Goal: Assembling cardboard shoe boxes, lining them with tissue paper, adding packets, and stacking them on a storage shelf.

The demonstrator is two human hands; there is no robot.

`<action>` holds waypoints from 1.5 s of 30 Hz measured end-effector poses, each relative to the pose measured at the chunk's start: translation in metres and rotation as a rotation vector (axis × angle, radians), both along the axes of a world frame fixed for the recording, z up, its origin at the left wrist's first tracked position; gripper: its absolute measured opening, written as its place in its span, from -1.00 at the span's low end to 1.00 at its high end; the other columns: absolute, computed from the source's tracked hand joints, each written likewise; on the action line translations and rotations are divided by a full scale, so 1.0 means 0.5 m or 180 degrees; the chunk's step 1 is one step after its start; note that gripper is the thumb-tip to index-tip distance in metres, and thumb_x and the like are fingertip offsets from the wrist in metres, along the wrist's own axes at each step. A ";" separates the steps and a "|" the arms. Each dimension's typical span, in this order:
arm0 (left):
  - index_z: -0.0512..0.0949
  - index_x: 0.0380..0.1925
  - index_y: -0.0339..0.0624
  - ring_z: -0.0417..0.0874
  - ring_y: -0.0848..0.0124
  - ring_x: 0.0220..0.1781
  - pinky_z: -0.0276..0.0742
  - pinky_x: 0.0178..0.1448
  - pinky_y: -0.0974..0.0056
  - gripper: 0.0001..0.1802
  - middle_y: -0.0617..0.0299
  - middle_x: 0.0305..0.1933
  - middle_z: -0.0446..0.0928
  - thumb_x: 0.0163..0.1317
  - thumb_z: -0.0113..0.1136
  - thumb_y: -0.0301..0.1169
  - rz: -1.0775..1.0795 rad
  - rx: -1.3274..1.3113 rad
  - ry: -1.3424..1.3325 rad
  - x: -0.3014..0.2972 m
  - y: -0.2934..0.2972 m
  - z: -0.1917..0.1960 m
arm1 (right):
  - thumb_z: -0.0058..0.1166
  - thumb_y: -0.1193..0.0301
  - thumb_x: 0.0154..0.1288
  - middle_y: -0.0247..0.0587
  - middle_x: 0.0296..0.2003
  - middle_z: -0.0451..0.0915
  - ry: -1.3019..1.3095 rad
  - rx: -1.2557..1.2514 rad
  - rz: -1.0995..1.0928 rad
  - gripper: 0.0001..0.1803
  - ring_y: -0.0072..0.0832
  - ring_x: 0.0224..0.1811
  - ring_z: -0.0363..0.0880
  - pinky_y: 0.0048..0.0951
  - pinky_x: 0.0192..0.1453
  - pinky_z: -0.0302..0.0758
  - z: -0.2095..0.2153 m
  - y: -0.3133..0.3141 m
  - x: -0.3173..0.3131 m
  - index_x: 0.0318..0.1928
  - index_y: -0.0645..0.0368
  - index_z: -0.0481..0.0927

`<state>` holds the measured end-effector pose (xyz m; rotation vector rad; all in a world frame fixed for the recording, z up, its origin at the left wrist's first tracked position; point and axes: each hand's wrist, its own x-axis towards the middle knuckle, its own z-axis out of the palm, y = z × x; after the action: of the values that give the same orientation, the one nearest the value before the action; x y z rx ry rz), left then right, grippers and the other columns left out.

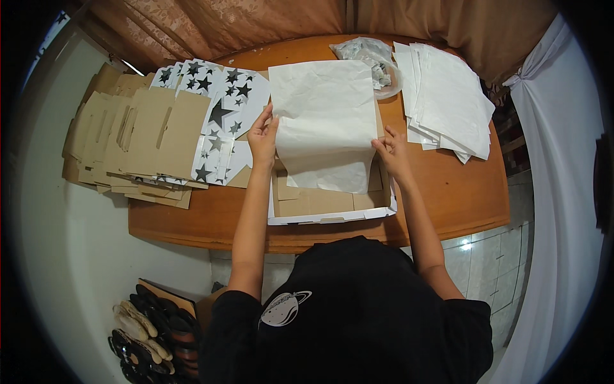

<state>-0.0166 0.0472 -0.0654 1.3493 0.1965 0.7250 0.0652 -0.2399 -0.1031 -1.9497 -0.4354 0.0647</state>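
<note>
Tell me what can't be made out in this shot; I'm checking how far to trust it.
- Head view: most of the open box floor is hidden by the white paper sheet held by the left hand and right hand.
- The contents of the clear plastic bag are too small and crumpled to tell.
- The lower flat cardboard pieces are covered by those above.
- The footwear is dim at the rim.

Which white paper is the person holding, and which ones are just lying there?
The big wrinkled sheet in the middle, pinched between the left hand and right hand. The other white sheets sit stacked at the table's right, untouched.
</note>
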 end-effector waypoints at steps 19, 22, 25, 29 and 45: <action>0.52 -0.19 -0.14 0.51 0.22 -0.15 0.42 -0.10 0.16 -0.68 0.12 -0.18 0.49 -0.03 0.13 -0.55 -0.1100 0.4433 -0.0202 -0.102 -0.100 0.023 | 0.00 0.23 0.21 -0.09 0.26 0.12 -0.1891 -0.1116 -0.0092 -0.60 0.11 0.36 -0.18 0.42 0.21 -0.31 0.074 0.046 -0.043 0.08 -0.10 0.39; 0.48 -0.09 -0.13 0.46 0.28 0.01 0.39 0.01 0.17 -0.67 0.20 0.02 0.45 0.12 0.07 -0.32 -0.1806 0.5081 0.0006 -0.103 -0.127 -0.045 | -0.07 0.16 0.25 -0.17 0.31 0.06 -0.2017 -0.1710 0.0803 -0.50 0.02 0.36 -0.10 0.43 0.21 -0.26 0.080 0.071 -0.035 0.21 -0.18 0.27; 0.35 0.10 -0.15 0.23 0.31 0.28 0.25 0.20 0.08 -0.47 0.30 0.27 0.25 0.25 -0.13 -0.05 -0.2371 0.6011 0.0568 -0.103 -0.123 -0.094 | -0.15 0.07 0.27 -0.24 0.34 0.01 -0.2207 -0.2278 0.1264 -0.45 -0.02 0.35 -0.04 0.44 0.21 -0.21 0.067 0.103 -0.023 0.27 -0.26 0.17; 0.11 0.26 -0.17 -0.01 0.23 0.41 0.02 0.36 0.00 -0.37 0.23 0.40 -0.05 0.28 -0.23 -0.04 -0.3373 0.5853 0.1730 -0.090 -0.135 -0.092 | -0.22 0.03 0.29 -0.24 0.34 0.00 -0.2366 -0.2487 0.1359 -0.45 -0.05 0.36 -0.06 0.45 0.20 -0.19 0.035 0.119 -0.006 0.28 -0.29 0.13; 0.32 0.15 0.13 0.00 0.15 0.41 0.04 0.39 0.02 -0.56 0.11 0.40 -0.07 0.23 -0.05 -0.25 -0.3758 0.5574 0.1413 -0.098 -0.122 -0.085 | -0.22 0.06 0.30 -0.22 0.37 -0.11 -0.2087 -0.2628 0.1680 -0.40 -0.02 0.39 -0.20 0.43 0.22 -0.21 0.063 0.112 -0.010 0.32 -0.23 0.03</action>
<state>-0.0654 -0.0136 -0.1080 2.7584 -1.0893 -0.7271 0.0603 -0.1839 -0.0714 -2.5788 -1.5470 -0.0756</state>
